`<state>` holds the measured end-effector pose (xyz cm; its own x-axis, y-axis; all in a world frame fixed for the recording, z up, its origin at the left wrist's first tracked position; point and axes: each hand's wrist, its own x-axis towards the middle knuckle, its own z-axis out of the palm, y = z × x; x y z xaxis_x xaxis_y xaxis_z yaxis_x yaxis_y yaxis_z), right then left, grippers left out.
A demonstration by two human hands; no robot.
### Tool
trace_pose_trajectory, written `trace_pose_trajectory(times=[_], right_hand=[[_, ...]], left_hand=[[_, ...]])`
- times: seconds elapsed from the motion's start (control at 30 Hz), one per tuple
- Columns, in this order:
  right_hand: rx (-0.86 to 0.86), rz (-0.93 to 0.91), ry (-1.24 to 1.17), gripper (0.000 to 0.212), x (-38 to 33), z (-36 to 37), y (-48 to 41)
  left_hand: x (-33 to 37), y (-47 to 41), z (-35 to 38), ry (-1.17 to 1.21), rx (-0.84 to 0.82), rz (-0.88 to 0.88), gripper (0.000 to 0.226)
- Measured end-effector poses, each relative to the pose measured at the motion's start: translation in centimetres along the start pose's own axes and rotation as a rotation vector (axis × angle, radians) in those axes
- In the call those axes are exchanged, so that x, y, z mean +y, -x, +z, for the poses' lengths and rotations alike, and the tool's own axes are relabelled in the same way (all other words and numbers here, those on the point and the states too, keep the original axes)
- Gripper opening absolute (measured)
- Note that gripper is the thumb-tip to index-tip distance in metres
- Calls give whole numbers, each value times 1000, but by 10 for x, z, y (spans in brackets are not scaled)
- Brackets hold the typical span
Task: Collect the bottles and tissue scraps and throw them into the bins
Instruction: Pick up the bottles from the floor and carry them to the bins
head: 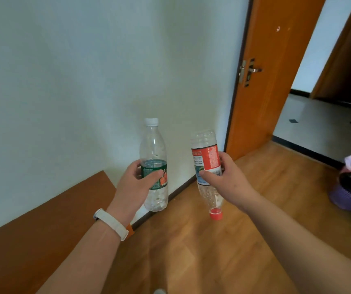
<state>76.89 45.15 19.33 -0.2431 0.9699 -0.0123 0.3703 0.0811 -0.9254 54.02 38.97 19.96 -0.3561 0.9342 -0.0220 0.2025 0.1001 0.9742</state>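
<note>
My left hand (135, 187) grips a clear plastic bottle with a green label and white cap (153, 145), held upright in mid-air. My right hand (225, 179) grips a second clear bottle with a red label (207, 158); it is upside down, its red cap pointing at the floor. Both bottles look empty apart from droplets. At the right edge stands a purple bin (346, 198) lined with a pink bag and something dark inside. No tissue scraps are in view.
A brown wooden tabletop (43, 225) runs along the white wall at lower left. An orange door (276, 60) stands open at the right, leading to a tiled hallway. The floor is wood.
</note>
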Motion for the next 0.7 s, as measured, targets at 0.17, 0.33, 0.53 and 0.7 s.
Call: trace_pose_trajectory(times=[0.17, 0.33, 0.53, 0.7], right_hand=[[141, 53, 48, 53, 4, -9, -40], [288, 131, 103, 59, -3, -7, -87], [418, 209, 148, 66, -6, -2, -126], [534, 268, 190, 64, 2, -21, -136]], left_hand=[[-6, -71, 21, 7, -132, 23, 39], [-1, -150, 33, 26, -296, 41, 39], [2, -223, 54, 32, -474, 71, 40], [6, -255, 87, 57, -615, 87, 42]])
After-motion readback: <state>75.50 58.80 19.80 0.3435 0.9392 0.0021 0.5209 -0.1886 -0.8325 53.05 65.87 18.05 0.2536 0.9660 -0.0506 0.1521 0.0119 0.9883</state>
